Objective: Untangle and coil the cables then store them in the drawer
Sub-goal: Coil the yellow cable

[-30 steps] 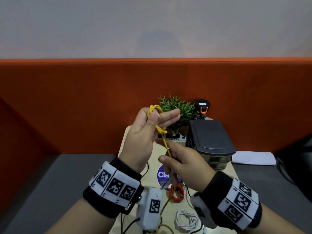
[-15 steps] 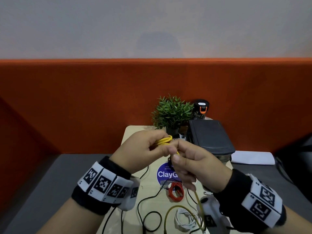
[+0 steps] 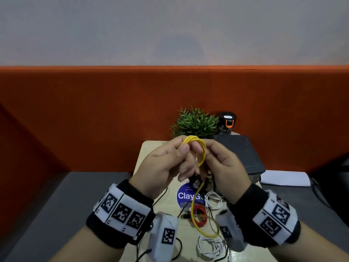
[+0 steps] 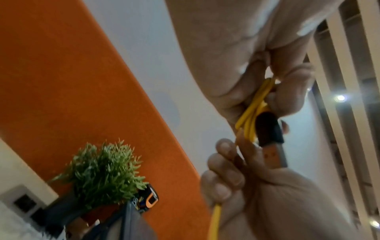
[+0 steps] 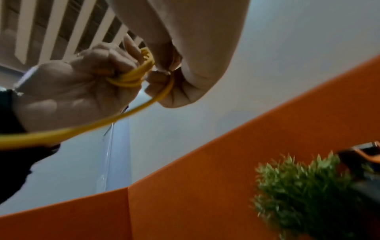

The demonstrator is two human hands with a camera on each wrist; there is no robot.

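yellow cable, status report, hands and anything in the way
Left hand grips the yellow cable coil; right hand pinches the coil's other side. Loose tail hangs to the table. Red cable and white cables lie below, uncleared.

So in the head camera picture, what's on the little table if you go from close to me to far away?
White cable bundle → red cable coil → blue ClayG sticker → green potted plant.

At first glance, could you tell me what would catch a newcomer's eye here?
The yellow cable, half coiled, held up between the left hand and right hand, its tail hanging to the table. Behind them, a green plant stands against the orange partition.
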